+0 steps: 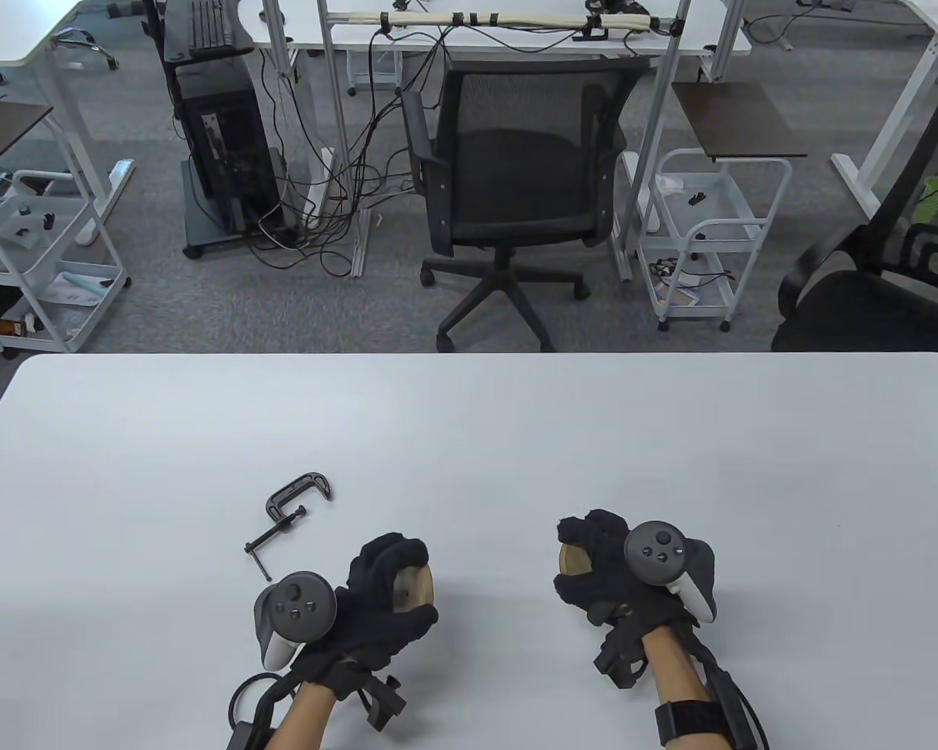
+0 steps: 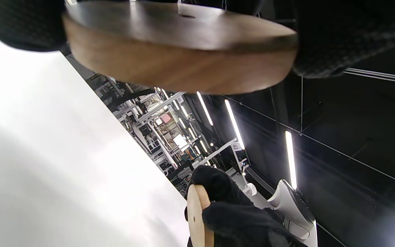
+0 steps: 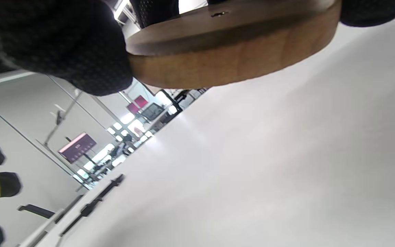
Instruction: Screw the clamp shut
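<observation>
A small black C-clamp [image 1: 295,512] lies on the white table [image 1: 469,437], its screw and crossbar handle pointing toward the front left. It also shows in the right wrist view [image 3: 91,204]. My left hand [image 1: 386,598] grips a round wooden disc [image 1: 412,587], just right of and nearer than the clamp. The disc fills the top of the left wrist view [image 2: 180,48]. My right hand [image 1: 601,566] grips a second wooden disc [image 1: 572,558], seen close in the right wrist view [image 3: 235,51]. Neither hand touches the clamp.
Beyond the table's far edge stand a black office chair [image 1: 508,180], a white cart [image 1: 707,234] on the right and another cart [image 1: 39,258] on the left.
</observation>
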Action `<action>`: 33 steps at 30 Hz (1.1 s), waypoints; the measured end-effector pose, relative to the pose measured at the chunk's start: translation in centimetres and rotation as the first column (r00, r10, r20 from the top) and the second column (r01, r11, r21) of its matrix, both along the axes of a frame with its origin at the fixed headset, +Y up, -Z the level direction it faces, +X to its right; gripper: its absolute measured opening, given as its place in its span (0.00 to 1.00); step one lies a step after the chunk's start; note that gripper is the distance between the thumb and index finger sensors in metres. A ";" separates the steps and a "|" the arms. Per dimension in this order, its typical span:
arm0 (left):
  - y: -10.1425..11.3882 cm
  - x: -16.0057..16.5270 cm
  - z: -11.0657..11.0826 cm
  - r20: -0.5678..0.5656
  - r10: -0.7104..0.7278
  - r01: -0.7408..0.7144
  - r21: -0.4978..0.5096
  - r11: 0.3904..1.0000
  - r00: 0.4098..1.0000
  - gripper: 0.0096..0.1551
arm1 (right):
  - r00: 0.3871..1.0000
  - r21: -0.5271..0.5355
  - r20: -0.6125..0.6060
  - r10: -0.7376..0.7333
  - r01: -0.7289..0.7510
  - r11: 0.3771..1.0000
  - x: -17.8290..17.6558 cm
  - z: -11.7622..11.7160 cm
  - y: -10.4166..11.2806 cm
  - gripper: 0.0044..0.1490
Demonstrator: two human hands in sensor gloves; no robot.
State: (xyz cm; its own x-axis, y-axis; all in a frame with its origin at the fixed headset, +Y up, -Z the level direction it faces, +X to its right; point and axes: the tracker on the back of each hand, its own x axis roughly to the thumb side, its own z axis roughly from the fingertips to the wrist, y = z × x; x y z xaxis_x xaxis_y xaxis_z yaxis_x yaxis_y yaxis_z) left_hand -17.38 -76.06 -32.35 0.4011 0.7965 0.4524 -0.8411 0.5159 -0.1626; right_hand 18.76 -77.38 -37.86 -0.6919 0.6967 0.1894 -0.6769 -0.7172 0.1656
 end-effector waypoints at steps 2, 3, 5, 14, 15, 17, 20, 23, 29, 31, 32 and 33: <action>0.1 0.2 0.2 0.002 0.005 -0.005 0.008 1.000 1.000 0.49 | 1.000 0.051 -0.003 -0.016 0.016 0.999 -0.2 0.5 0.3 0.52; 0.1 0.3 0.3 0.003 0.016 -0.017 0.009 1.000 1.000 0.49 | 0.999 0.083 -0.003 -0.045 0.045 0.995 -0.3 0.9 0.2 0.52; -0.1 0.5 0.4 0.008 0.048 -0.048 0.002 0.999 0.999 0.50 | 0.992 0.122 0.001 -0.123 0.122 0.985 -0.5 1.5 -0.4 0.52; -1.1 0.8 -0.3 -0.010 0.068 -0.068 -0.006 0.998 0.998 0.50 | 0.960 0.112 -0.039 -0.279 0.281 0.953 -1.5 2.2 -0.2 0.52; -1.2 0.8 -0.3 -0.007 0.079 -0.079 -0.011 0.997 0.997 0.50 | 0.941 0.090 -0.048 -0.334 0.337 0.937 -1.6 2.3 -0.3 0.52; -1.2 0.9 -0.3 -0.009 0.095 -0.096 -0.014 0.995 0.995 0.50 | 0.908 0.046 -0.065 -0.414 0.417 0.908 -1.7 2.5 -0.5 0.52; -1.2 1.1 -0.2 -0.003 0.114 -0.114 -0.005 0.993 0.993 0.50 | 0.844 -0.019 -0.077 -0.531 0.531 0.847 -2.1 2.8 -0.7 0.53; -1.3 1.5 0.0 0.018 0.138 -0.138 -0.011 0.990 0.990 0.50 | 0.769 -0.061 -0.038 -0.638 0.636 0.770 -3.3 3.5 -1.2 0.53; -1.2 2.5 0.0 0.054 0.166 -0.165 -0.029 0.986 0.985 0.50 | 0.701 -0.135 -0.070 -0.709 0.698 0.703 -6.1 4.0 -1.4 0.54; -1.3 2.9 -0.1 0.066 0.178 -0.176 -0.039 0.984 0.982 0.50 | 0.674 -0.175 -0.085 -0.734 0.715 0.677 -6.7 4.1 -1.5 0.54; -1.4 3.1 -0.2 0.075 0.186 -0.183 -0.044 0.982 0.980 0.50 | 0.657 -0.199 -0.087 -0.749 0.725 0.659 -7.0 4.1 -1.7 0.55; -1.4 3.3 -0.2 0.085 0.194 -0.190 -0.055 0.980 0.977 0.50 | 0.640 -0.223 -0.084 -0.763 0.735 0.641 -7.3 4.2 -1.9 0.55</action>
State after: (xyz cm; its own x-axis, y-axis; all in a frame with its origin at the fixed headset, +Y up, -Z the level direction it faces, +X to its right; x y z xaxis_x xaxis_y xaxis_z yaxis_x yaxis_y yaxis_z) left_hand -14.05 -77.50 -32.56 0.1981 0.8756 0.4405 -0.9049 0.3361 -0.2612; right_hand 11.43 -79.23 -33.63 0.1112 0.9900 0.0868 -0.9231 0.0706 0.3780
